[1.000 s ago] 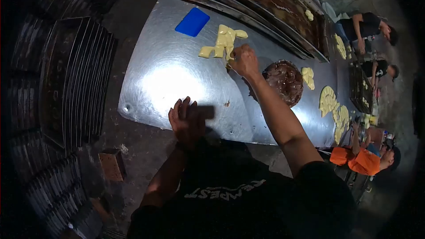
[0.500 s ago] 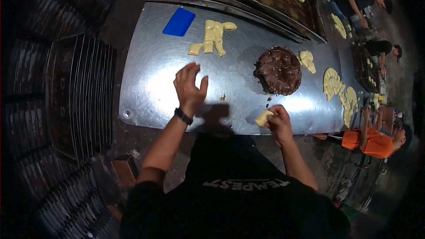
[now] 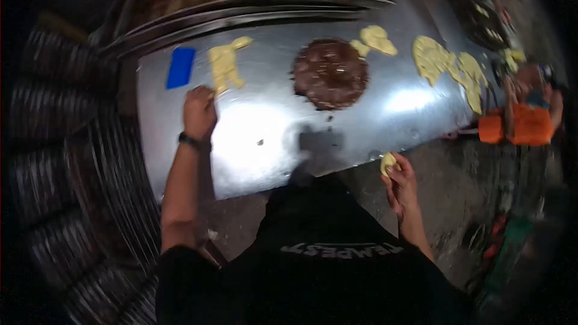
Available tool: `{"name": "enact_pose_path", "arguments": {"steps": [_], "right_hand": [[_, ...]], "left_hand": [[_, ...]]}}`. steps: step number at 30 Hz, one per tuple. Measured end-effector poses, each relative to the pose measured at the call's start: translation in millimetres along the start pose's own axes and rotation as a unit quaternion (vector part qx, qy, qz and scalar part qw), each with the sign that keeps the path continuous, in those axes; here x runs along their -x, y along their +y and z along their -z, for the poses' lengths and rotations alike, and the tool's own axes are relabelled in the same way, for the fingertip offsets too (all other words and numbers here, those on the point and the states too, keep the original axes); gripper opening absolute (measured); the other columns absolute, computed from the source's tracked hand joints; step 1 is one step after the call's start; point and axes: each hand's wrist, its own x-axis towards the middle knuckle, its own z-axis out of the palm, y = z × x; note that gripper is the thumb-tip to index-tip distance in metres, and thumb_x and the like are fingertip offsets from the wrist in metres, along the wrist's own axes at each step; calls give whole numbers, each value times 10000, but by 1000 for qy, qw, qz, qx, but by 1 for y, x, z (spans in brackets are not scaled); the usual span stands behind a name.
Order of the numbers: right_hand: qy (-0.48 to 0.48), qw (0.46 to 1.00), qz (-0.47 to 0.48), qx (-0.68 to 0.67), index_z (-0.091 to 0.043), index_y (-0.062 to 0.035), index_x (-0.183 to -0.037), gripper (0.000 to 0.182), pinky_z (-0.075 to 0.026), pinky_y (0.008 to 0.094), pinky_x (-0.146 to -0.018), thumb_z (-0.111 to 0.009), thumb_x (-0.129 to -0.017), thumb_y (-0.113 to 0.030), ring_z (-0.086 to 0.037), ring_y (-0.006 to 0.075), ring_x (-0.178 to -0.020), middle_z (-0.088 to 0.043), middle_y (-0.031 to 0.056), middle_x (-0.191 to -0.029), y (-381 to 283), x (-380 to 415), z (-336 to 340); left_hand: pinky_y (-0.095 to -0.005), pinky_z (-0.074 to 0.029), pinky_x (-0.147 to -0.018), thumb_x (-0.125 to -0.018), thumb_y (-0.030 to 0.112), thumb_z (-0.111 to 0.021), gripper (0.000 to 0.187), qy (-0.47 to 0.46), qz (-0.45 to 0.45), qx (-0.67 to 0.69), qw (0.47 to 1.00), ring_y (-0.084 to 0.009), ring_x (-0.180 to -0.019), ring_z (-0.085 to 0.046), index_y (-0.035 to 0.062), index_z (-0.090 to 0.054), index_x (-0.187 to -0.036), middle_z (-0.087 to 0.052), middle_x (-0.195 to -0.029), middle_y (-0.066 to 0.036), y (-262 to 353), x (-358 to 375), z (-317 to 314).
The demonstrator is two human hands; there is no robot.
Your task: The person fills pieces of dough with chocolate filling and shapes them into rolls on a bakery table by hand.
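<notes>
In my right hand (image 3: pixel 402 183), off the table's front edge, a pale yellow dough piece (image 3: pixel 388 162) is held between thumb and fingers. My left hand (image 3: pixel 200 113), wearing a dark wristband, is closed at the lower left of a cluster of flattened dough pieces (image 3: pixel 224 66). Its curled fingers cover the lower-left piece, with a little yellow showing beside them; blur softens the detail. A blue flat scraper (image 3: pixel 180 67) lies just beyond that hand. A round, glossy brown mound of what looks like chocolate filling (image 3: pixel 331 75) sits mid-table, with more dough pieces (image 3: pixel 377 40) by its right side.
The shiny metal table (image 3: pixel 265 162) ends just before my body. Large trays (image 3: pixel 253 9) line its far side. Flattened dough (image 3: pixel 430 60) spreads on the right, near a co-worker in an orange shirt (image 3: pixel 516 127). Stacked trays (image 3: pixel 120 186) stand at the left.
My left hand has moved forward to the dough cluster, and its fingers have closed. My right hand still holds its dough piece, now farther right and past the table edge. The view has turned.
</notes>
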Motion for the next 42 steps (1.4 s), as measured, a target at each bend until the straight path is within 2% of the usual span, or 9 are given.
{"name": "enact_pose_path", "arguments": {"steps": [6, 12, 20, 24, 28, 34, 36, 38, 42], "right_hand": [[-30, 995, 30, -86, -484, 14, -1220, 441, -514, 297, -828, -650, -815, -37, -567, 193, -993, -537, 121, -1142, -34, -48, 45], [-139, 989, 52, 23, -533, 20, -1178, 404, -490, 307, -870, -670, -809, -72, -583, 186, -967, -572, 112, -1097, -85, -126, 87], [-324, 941, 98, 20, -625, 52, -1056, 354, -538, 275, -761, -741, -729, -21, -655, 171, -813, -674, 137, -928, -153, -219, 50], [-393, 898, 168, 103, -701, 1, -901, 264, -510, 240, -694, -781, -673, -105, -640, 111, -758, -695, 92, -832, -110, -200, 2], [-454, 860, 203, 119, -697, -7, -864, 229, -501, 240, -630, -760, -660, -91, -626, 98, -706, -688, 66, -769, -80, -141, -14], [-621, 770, -104, 100, -483, -12, -1266, 642, -473, 230, -634, -744, -680, -49, -595, 126, -718, -631, 76, -837, -81, -118, 6], [-649, 712, -197, 180, -164, -62, -1447, 890, -484, 244, -655, -705, -741, -70, -611, 167, -768, -612, 124, -939, -80, -118, 8], [-648, 660, -291, 245, -87, -68, -1465, 903, -495, 256, -635, -678, -782, -90, -624, 181, -763, -611, 134, -954, -96, -118, 20], [-674, 571, -395, 253, -32, -79, -1470, 809, -505, 248, -572, -589, -886, -139, -646, 188, -743, -617, 122, -982, -97, -125, 31]], "left_hand": [[-347, -477, -677, -786, 80, -627, 137, -104, 219, 82, 967, -285, -743, -603, -23, -566, -851, -585, -816, -169, -5, 72, 25], [-248, -454, -624, -789, 75, -692, 185, 105, 228, 59, 966, -148, -767, -539, 4, -576, -914, -566, -943, -77, 147, 69, 7], [-519, -310, -1000, -925, 403, -463, 462, 20, 224, -320, 920, -388, -1245, -378, 76, -566, -1235, -422, -1376, -162, 243, 61, -106], [-374, -359, -970, -970, 351, -463, 491, 152, 347, 236, 895, -239, -1128, -487, -13, -454, -1299, -517, -1243, -155, 356, -13, -113], [-278, -442, -771, -966, 281, -512, 347, 347, 357, 358, 790, -133, -859, -540, -3, -516, -1165, -583, -992, -76, 398, -35, -132], [-244, -420, -698, -949, 294, -519, 343, 342, 339, 290, 827, -103, -804, -512, 17, -502, -1151, -554, -895, -36, 421, 7, -120], [-271, -414, -717, -958, 389, -467, 458, 268, 343, 326, 839, -117, -831, -512, 21, -473, -1231, -550, -912, -35, 435, 15, -117], [-415, -191, -1084, -906, 563, -373, 755, 206, 362, 239, 877, -259, -1335, -266, 22, -263, -1421, -326, -1423, -146, 440, 26, -131], [-475, -143, -1133, -914, 603, -292, 775, 224, 287, 329, 871, -303, -1388, -168, 59, -180, -1455, -148, -1527, -134, 439, 49, -154]]}}
